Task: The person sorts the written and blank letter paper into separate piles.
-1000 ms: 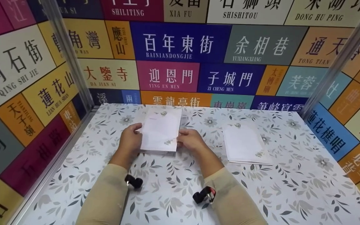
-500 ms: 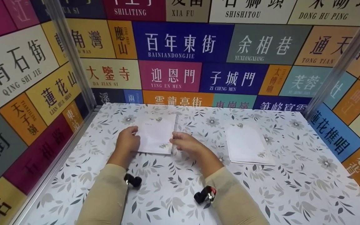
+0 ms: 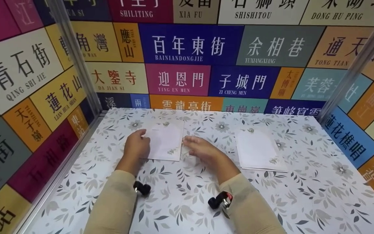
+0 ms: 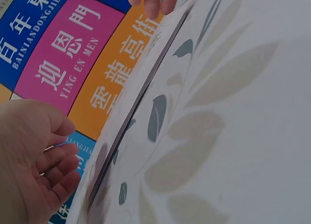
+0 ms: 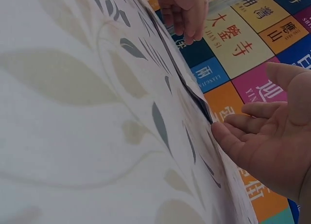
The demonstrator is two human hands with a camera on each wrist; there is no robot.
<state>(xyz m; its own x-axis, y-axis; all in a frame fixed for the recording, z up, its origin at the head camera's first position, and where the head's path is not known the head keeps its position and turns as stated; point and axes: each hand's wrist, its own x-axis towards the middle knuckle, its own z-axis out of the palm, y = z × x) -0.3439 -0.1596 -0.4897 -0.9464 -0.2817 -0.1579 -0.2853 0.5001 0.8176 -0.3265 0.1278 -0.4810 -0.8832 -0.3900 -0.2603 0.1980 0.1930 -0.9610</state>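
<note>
A stack of pale paper sheets (image 3: 164, 143) with small floral prints lies on the flower-patterned table, left of the middle. Along its left edge, my left hand (image 3: 136, 147) rests with loosely bent fingers; the left wrist view shows this hand (image 4: 36, 161) beside the stack's thin edge. On the opposite side, my right hand (image 3: 205, 150) has its fingers extended toward the right edge. Its fingertips are right at that edge in the right wrist view, with the thumb of the hand (image 5: 272, 131) held apart.
A second, similar paper stack (image 3: 258, 149) lies to the right, its sheets slightly uneven at the bottom. Walls of coloured panels (image 3: 187, 45) with place names enclose the table at the back and both sides. Clear corner posts (image 3: 76, 58) stand at the back corners.
The paper, earlier tilted up between both hands, has come down flat on the table. My right hand has loosened from its edge and shifted slightly right; my left stays at the left edge.
</note>
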